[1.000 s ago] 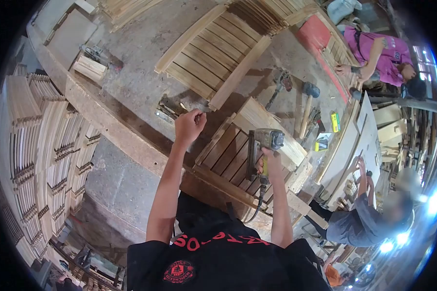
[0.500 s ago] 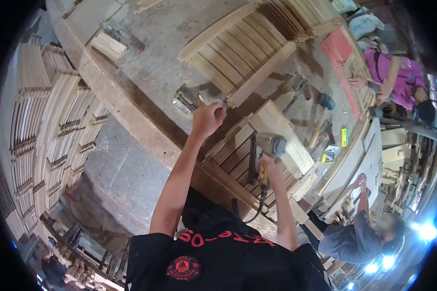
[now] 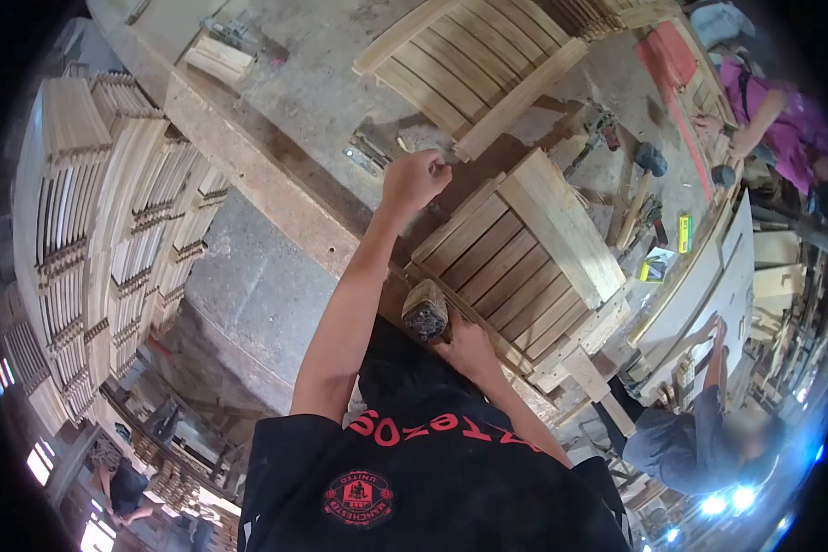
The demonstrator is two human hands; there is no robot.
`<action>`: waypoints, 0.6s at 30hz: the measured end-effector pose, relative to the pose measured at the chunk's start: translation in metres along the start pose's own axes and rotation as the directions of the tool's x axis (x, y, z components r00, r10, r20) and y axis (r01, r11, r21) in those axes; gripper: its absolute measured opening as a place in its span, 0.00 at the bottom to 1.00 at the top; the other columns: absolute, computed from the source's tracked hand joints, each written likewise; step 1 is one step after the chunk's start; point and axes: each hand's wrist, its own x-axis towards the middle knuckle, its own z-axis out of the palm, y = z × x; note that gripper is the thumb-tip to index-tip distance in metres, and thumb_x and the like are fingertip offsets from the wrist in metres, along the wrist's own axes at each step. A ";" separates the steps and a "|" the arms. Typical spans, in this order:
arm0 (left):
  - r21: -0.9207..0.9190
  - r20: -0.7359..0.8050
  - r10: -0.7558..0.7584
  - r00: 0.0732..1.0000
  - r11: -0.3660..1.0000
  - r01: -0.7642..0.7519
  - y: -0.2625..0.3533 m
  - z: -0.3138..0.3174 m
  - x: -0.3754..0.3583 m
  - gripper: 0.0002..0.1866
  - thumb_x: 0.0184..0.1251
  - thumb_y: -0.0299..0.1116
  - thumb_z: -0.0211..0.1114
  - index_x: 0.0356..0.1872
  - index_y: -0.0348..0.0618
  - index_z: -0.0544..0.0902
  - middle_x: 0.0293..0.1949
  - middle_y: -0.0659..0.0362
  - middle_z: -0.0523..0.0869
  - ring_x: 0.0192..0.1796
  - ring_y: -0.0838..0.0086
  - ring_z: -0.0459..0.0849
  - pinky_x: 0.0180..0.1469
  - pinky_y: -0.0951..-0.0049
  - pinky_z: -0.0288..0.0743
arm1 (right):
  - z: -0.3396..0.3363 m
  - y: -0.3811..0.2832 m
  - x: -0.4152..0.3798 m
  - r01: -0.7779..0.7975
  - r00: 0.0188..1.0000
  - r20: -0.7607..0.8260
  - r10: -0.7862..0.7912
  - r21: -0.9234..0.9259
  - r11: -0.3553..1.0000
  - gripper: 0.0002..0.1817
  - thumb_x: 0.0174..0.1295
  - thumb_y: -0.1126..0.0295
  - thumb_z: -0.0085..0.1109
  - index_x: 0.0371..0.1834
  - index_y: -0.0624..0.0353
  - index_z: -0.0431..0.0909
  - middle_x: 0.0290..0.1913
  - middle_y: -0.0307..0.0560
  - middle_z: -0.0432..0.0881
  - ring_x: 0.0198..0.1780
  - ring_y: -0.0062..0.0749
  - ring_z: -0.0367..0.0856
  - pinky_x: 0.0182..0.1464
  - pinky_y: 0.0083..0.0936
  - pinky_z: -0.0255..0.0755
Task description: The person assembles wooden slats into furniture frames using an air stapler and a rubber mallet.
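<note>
Head view. Nail gun point(image 3: 425, 312), a compact pneumatic tool, held low at the near edge of the slatted wooden panel point(image 3: 515, 253), just in front of the person's torso; only its dark, rounded end faces the camera, the rest being foreshortened. By its look it is a rigid metal body, fairly heavy for one hand and not fragile; the sound place to take it is the handle below the body, where the right hand point(image 3: 465, 348) wraps it now. The fingers of that hand are curled round the tool from beneath, a full grasp, though the trigger finger cannot be made out.

Left hand point(image 3: 414, 179), arm stretched forward over the workbench point(image 3: 276, 207), fingers clenched into a loose fist at the far corner of the slatted wooden panel. Whether it pinches some small part or merely presses on the corner cannot be told.

The panel lies flat on the bench, stiff and light-looking, its slats close together between two thicker rails. A second slatted panel point(image 3: 474, 55) lies beyond it. A mallet point(image 3: 644, 175) rests to the right, well apart from both hands. Stacks of curved slat frames point(image 3: 110, 202) stand at the left. Two other people work at the right edge.
</note>
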 end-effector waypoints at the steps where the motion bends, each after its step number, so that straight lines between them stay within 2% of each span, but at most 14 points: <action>1: 0.009 -0.009 0.007 1.000 1.000 -0.007 -0.002 0.001 0.001 0.12 0.57 0.44 0.68 0.30 0.47 0.84 0.23 0.56 0.83 0.30 0.60 0.85 0.33 0.60 0.76 | -0.001 0.001 0.000 -0.022 0.999 0.025 0.022 0.005 1.000 0.34 0.54 0.54 0.67 0.59 0.64 0.69 0.49 0.69 0.80 0.53 0.62 0.79 0.52 0.50 0.75; 5: -0.016 -0.036 0.001 0.999 1.000 -0.002 -0.004 0.006 0.002 0.12 0.57 0.43 0.68 0.29 0.45 0.84 0.22 0.52 0.84 0.29 0.55 0.85 0.33 0.58 0.77 | 0.007 0.006 -0.002 0.032 0.997 -0.069 -0.035 -0.039 0.999 0.34 0.55 0.53 0.66 0.59 0.65 0.68 0.45 0.68 0.81 0.49 0.63 0.80 0.51 0.50 0.76; 7: -0.027 -0.031 -0.007 0.999 1.000 0.007 -0.005 0.008 0.002 0.12 0.57 0.43 0.68 0.29 0.45 0.84 0.22 0.53 0.83 0.28 0.56 0.84 0.32 0.59 0.75 | 0.020 0.018 -0.002 0.080 0.987 -0.136 -0.087 -0.058 0.995 0.35 0.54 0.53 0.66 0.59 0.65 0.68 0.44 0.69 0.82 0.47 0.64 0.81 0.49 0.50 0.77; 13: -0.006 -0.001 -0.043 0.999 0.999 0.043 0.005 0.000 0.001 0.11 0.58 0.43 0.68 0.29 0.47 0.84 0.22 0.54 0.82 0.27 0.57 0.83 0.31 0.59 0.75 | 0.011 0.019 -0.005 0.064 0.996 -0.056 -0.067 -0.045 0.997 0.39 0.55 0.52 0.66 0.63 0.66 0.64 0.41 0.69 0.82 0.43 0.65 0.82 0.45 0.51 0.77; 16: -0.004 -0.015 -0.037 0.999 0.999 0.037 0.002 0.001 0.003 0.11 0.58 0.43 0.68 0.29 0.47 0.85 0.22 0.54 0.83 0.27 0.57 0.83 0.31 0.60 0.75 | 0.004 0.023 -0.021 0.054 0.997 -0.056 -0.054 -0.011 0.998 0.38 0.55 0.53 0.65 0.65 0.62 0.64 0.45 0.69 0.81 0.46 0.65 0.81 0.47 0.52 0.76; 18: -0.020 -0.013 -0.048 0.999 0.999 0.048 0.001 0.003 0.003 0.11 0.58 0.43 0.68 0.30 0.47 0.85 0.22 0.54 0.83 0.28 0.57 0.83 0.31 0.60 0.75 | 0.004 0.035 -0.033 -0.008 1.000 -0.009 0.008 0.004 1.000 0.38 0.55 0.53 0.65 0.66 0.60 0.63 0.45 0.68 0.81 0.46 0.65 0.81 0.46 0.52 0.76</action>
